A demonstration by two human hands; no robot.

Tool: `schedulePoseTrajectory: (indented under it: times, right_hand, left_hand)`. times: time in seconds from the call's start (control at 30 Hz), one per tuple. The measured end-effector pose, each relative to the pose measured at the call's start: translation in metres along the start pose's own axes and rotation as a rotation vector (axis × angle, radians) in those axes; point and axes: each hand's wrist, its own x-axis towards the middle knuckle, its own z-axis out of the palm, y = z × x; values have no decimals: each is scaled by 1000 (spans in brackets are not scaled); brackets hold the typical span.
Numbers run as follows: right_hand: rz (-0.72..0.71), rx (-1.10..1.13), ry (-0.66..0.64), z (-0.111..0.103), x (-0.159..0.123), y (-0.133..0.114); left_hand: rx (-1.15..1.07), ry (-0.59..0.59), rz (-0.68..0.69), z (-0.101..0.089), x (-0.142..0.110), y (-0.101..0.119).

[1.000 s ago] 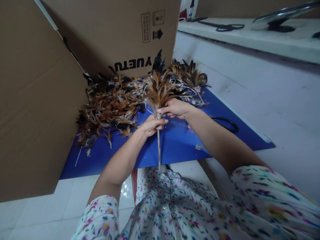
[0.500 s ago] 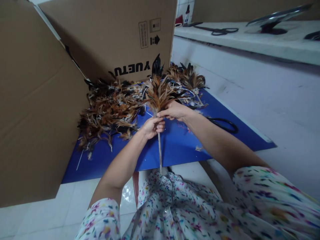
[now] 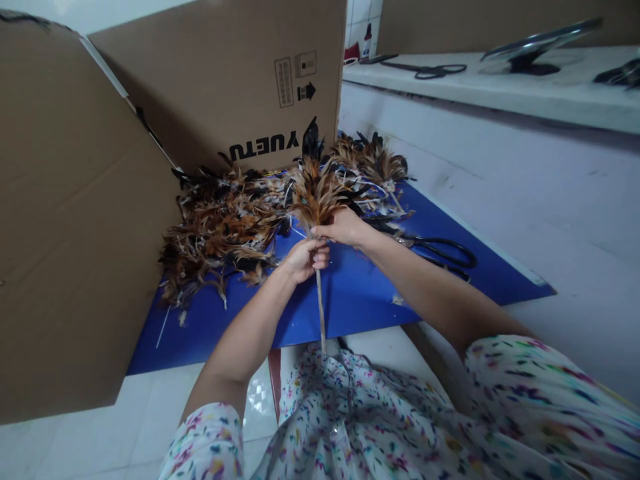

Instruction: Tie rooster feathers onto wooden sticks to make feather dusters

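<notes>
Two hands on one thin wooden stick (image 3: 320,313): left hand (image 3: 303,259) clenched round the shaft, right hand (image 3: 345,228) pinching the fluffy brown feather tuft (image 3: 316,193) at its top. Loose feathers (image 3: 220,227) and black scissors (image 3: 443,252) lie on a smooth blue sheet (image 3: 350,293).

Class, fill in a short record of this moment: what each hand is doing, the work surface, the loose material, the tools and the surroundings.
Left hand: left hand closed around the thin stick, just below the feathers
Right hand: right hand pinching the base of the feather bunch on top of the stick
Work surface: blue sheet on the white floor
Loose material: pile of brown and black feathers on the sheet, left of the hands
Tools: black scissors on the sheet, right of the hands
Surroundings: cardboard boxes behind and to the left
</notes>
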Motion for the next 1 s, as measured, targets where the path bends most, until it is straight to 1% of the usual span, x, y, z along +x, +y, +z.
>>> schedulePoseTrajectory:
  times: [0.1, 0.2, 0.3, 0.37, 0.47, 0.53, 0.6, 0.67, 0.73, 0.8, 0.87, 0.93, 1.0]
  right_hand:
    - [-60, -244, 127, 0, 4, 4]
    - [-77, -335, 128, 1, 6, 5]
    - [-82, -343, 135, 2, 6, 4]
    - [-86, -279, 123, 1, 4, 1]
    - [-93, -95, 123, -5, -1, -5]
    - [-79, 48, 186, -13, -6, -8]
    - [-67, 147, 281, -23, -10, -9]
    - [-75, 191, 347, -32, -12, -4]
    - [-87, 199, 378, -38, -13, 5]
    - [-93, 170, 378, -41, -11, 18]
    - [-103, 104, 351, -39, -9, 31]
    - [-137, 17, 305, -34, -7, 40]
    - [-173, -14, 233, -27, -8, 44]
  left_hand:
    - [-4, 1, -24, 0, 0, 1]
    - [-13, -13, -39, -1, 1, 2]
    - [-13, -21, -19, -3, 2, 2]
    - [-16, -29, -5, -3, 1, 2]
    - [-34, -46, 1, -3, -1, 4]
    - [-54, -38, -2, -3, -2, 7]
    - [-81, -23, -19, -2, -3, 10]
    - [-119, -11, -41, -1, -5, 13]
    - [-162, -1, -47, 0, -6, 15]
    - [-196, 17, -33, 0, -7, 17]
    - [-209, 44, -14, 0, -7, 19]
    - [-205, 67, 9, -1, -8, 20]
    - [-192, 65, 30, -2, -7, 21]
